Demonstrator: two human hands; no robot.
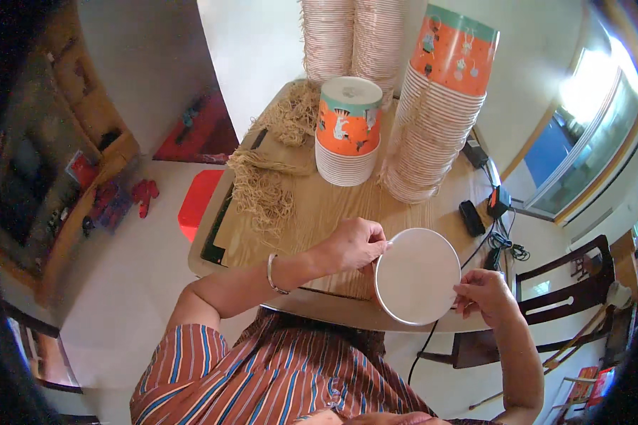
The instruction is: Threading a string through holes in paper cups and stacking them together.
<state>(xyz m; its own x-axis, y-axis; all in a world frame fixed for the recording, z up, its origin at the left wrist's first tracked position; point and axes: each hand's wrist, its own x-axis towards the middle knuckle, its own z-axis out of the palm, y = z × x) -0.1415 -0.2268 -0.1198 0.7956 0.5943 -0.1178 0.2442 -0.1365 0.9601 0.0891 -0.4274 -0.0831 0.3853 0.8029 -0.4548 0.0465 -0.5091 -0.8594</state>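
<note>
Evidently, the step in hand was the handling of one paper tub (418, 276) by its rim, with the pale mouth turned up toward the wearer. The tub was located at the near edge of the table (340, 209), its lower part lying over that edge in the view. The left hand (351, 244) pinched the rim at its upper left, thumb and fingers brought together on it; the right hand (485, 292) gripped the rim at its lower right in a similar narrow pinch. Whether a strand lay between the fingertips could not be told. By judgement, the next move called for equal support at both points, with light pressure, since the thin wall would probably deform if squeezed. Clearance below right was limited by a black cable (424, 350) and a dark wooden chair (539, 307); a black case (471, 218) lay near the right-hand table edge. The bare tabletop directly beyond the left hand offered the best room for setting down or turning. Further left, a bundle of loose tan strands (262, 188) lay close to the left edge. Beyond the bare area stood a short inverted stack (347, 134), orange and green at its top, with a taller leaning stack (432, 127) to its right. Farthest back, two tall columns of nested tubs (327, 39) closed off the rear.
</note>
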